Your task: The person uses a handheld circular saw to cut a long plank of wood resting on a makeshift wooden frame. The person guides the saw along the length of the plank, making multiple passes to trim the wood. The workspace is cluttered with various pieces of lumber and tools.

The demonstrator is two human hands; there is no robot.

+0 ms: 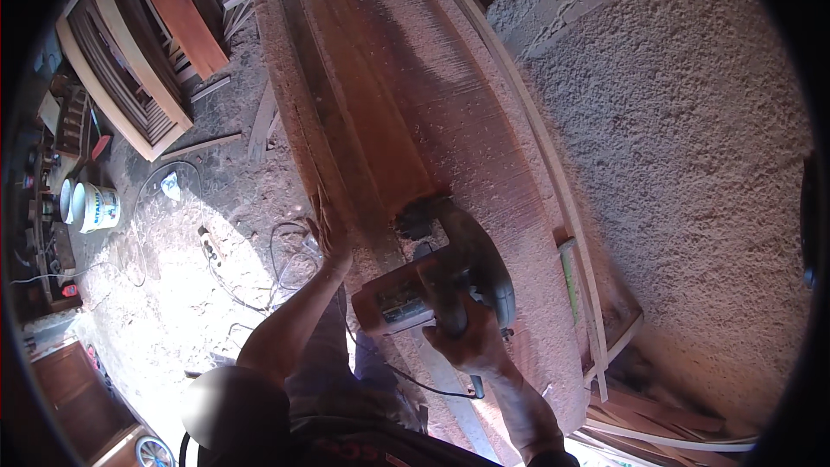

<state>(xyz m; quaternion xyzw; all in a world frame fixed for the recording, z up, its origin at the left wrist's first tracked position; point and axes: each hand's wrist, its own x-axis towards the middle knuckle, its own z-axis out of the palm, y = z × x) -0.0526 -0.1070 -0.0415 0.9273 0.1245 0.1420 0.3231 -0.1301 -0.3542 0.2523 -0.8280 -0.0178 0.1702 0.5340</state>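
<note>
right hand [471,337] closed on a power tool [402,294] over a wide wooden slab

in the head view, the right hand, low and right of centre in the frame, is wrapped around the handle of the power tool, which has a curved dark housing and sits on the wooden slab [432,99]. the slab, reddish brown and dusted with pale shavings, runs from the top of the frame to the lower middle. left of the tool, the left hand [328,229] lies at the slab's left edge; whether it clasps that edge, i cannot tell. a dark cord [424,383] loops below the tool. white buckets [99,209] stand at the left of the frame, and wooden frames [130,60] lean at the upper left.
</note>
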